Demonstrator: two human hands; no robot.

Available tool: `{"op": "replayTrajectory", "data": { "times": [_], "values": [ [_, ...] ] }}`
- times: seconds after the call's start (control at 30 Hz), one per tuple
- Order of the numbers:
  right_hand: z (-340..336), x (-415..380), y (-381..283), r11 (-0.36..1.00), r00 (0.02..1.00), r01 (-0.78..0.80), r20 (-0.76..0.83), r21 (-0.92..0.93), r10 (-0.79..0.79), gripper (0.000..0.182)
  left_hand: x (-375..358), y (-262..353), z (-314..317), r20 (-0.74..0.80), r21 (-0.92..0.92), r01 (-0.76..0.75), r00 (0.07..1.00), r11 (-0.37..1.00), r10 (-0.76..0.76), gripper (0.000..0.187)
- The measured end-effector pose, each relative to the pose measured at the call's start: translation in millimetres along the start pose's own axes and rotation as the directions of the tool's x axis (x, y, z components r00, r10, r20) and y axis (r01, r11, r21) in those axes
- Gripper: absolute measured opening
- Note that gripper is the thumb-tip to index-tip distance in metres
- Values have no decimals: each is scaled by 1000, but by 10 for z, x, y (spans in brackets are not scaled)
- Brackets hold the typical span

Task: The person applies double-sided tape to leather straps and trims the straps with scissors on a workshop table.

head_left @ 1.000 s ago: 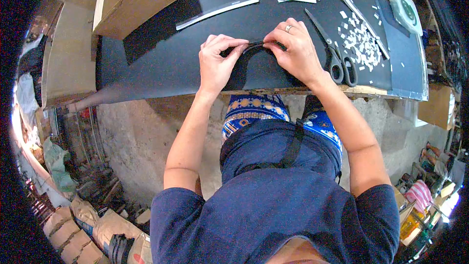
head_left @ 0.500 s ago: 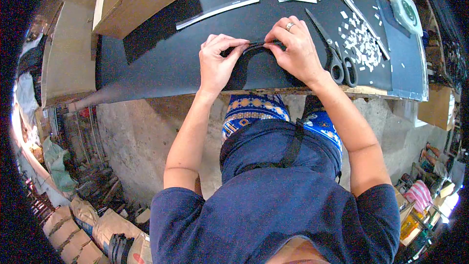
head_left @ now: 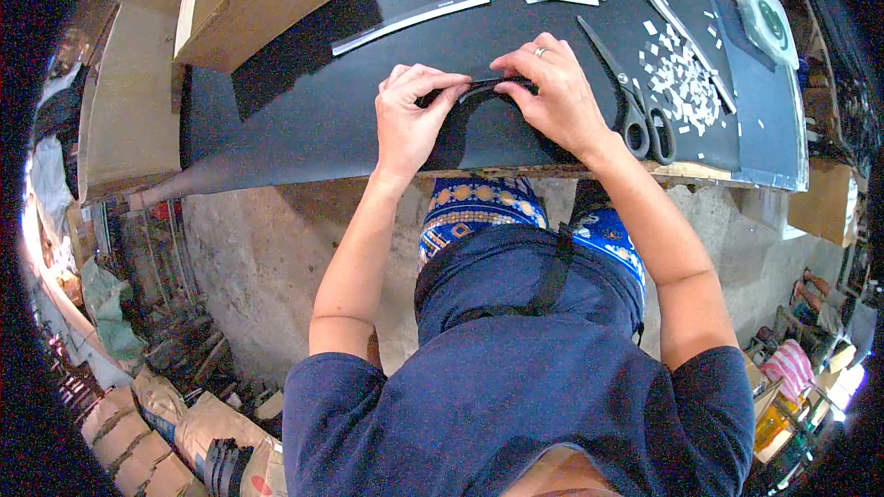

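From here I see a black strip (head_left: 484,84), white snippets (head_left: 680,83), a brown box (head_left: 276,14) and blue trousers (head_left: 483,201) patterned gold and white.

Room is lying on the flat black tabletop (head_left: 299,124) between the open brown cardboard box (head_left: 276,18) and the bare left hand (head_left: 410,115); a hand could be sliding through there. Ahead, a long black-and-white strip (head_left: 412,23) is lying across the way. Dark scissors with loop handles (head_left: 633,110) are blocking the side past the bare right hand (head_left: 557,87), and tiny white paper-like bits (head_left: 681,83) are filling the spot beyond. A thin black strip (head_left: 485,83) is crossing the gap between both hands.
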State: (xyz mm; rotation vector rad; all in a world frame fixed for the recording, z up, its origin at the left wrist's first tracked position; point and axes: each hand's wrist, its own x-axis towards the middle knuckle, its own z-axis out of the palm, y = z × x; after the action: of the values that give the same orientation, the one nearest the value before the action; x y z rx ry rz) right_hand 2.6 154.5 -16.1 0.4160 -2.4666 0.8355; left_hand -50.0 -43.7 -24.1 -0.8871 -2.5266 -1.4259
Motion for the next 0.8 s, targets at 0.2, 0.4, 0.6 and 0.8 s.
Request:
{"op": "replayTrajectory", "data": {
  "times": [0.2, 0.4, 0.6, 0.8],
  "values": [
    [14, 9, 14, 1000, 1000, 6, 1, 22, -6, 19, -4, 0, 1, -3, 11, 2, 1000, 1000, -2, 13],
    [18, 16, 18, 999, 1000, 9, 5, 51, -10, 17, -5, 2, 2, -8, 5, 11, 1000, 1000, -11, 13],
    [19, 14, 17, 999, 1000, 13, 1, 52, -13, 15, -1, 21, -3, -5, 11, 9, 1000, 1000, -9, 13],
    [20, 14, 20, 999, 1000, 12, 7, 53, -13, 14, 0, -5, 2, -8, 18, -4, 1000, 1000, 4, 13]
  ]
}}
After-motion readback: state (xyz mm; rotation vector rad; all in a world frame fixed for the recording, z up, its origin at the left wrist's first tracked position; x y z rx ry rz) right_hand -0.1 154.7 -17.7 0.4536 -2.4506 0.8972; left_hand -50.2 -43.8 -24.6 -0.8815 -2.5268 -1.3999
